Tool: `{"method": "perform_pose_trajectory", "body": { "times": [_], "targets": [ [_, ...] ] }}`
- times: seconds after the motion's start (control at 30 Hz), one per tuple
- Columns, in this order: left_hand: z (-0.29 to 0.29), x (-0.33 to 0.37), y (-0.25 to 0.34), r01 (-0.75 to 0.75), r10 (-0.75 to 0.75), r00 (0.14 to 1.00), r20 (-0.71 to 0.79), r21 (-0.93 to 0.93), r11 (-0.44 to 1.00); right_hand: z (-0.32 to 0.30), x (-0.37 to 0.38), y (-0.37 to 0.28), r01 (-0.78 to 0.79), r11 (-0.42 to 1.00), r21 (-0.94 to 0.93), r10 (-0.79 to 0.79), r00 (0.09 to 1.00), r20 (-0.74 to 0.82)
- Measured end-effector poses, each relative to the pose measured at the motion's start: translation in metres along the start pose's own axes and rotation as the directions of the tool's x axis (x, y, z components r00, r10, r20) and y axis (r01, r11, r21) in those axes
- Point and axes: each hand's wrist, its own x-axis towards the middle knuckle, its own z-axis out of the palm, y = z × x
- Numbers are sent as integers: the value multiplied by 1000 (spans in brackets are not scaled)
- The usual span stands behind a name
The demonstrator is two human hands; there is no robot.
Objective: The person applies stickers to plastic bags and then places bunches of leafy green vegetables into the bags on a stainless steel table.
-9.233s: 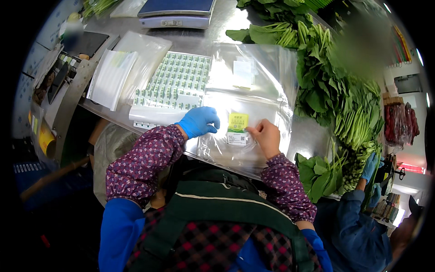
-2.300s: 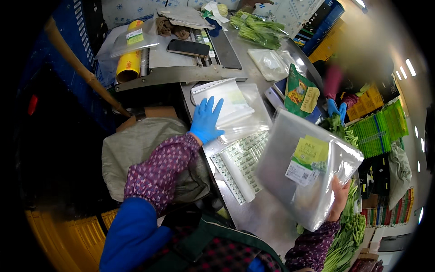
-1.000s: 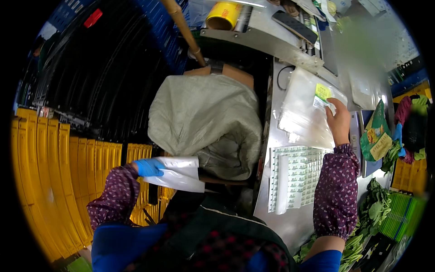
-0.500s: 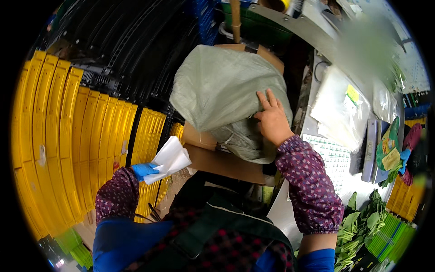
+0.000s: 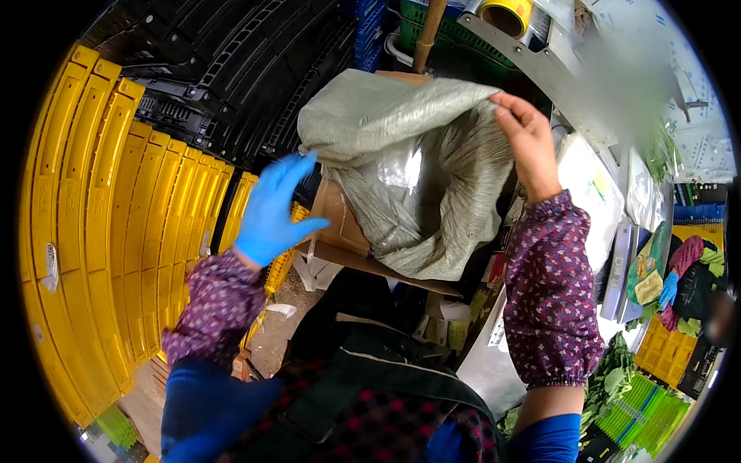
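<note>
A grey-green woven sack (image 5: 363, 116) gapes inside a cardboard box (image 5: 341, 216) in front of me. Shiny clear plastic (image 5: 405, 168) shows inside its mouth. My right hand (image 5: 532, 147), bare, pinches the sack's rim at the upper right and holds it up. At the sack's left edge is my left hand (image 5: 270, 208) in a blue glove, thumb and fingers apart. Its fingertips reach the sack's fold; whether they touch it I cannot tell. Below the box's left corner is a white sheet (image 5: 316, 270).
Yellow crates (image 5: 93, 231) stack up on the left, black crates (image 5: 224, 77) behind them. To the right, a metal table (image 5: 490, 370) carries plastic bags (image 5: 590, 193) and leafy greens (image 5: 610, 378). A wooden pole (image 5: 428, 35) stands behind the box. Another person's blue-gloved hand (image 5: 668, 291) is at far right.
My left hand has let go of the white sheet and moved up to the sack's left edge. The right hand has gone from lying on the sack to lifting its rim, and the mouth has opened.
</note>
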Motion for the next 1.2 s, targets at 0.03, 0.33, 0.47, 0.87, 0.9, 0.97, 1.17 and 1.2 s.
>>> {"method": "perform_pose_trajectory", "body": {
  "times": [0.03,0.33,0.47,0.87,0.9,0.97,1.17,1.2],
  "targets": [
    [1,25,22,26,-27,1000,0,155,988,-2,-3,-17,47,997,58,-46,999,-11],
    [41,176,13,130,-136,990,47,-698,704,-46,-4,-89,283,833,-475,-298,953,46],
    [7,205,-5,-163,101,983,-152,-478,863,-14,-25,-101,422,60,-904,-919,378,116],
    [-36,232,-3,-141,144,989,-22,-390,910,-5,39,-4,114,756,-645,-18,988,154],
    [-33,229,-6,-190,181,981,-63,-460,867,-27,50,-15,125,664,-738,-61,992,114],
    [-30,227,-1,-299,256,954,-157,-581,757,-61,54,-32,90,441,-893,-90,994,56],
    [-36,215,5,-346,318,938,-135,-366,864,-67,27,5,-103,54,-993,224,971,-89],
    [-39,213,9,-327,306,945,-114,-362,873,-62,22,16,-17,-49,-999,119,993,-22]
  ]
}}
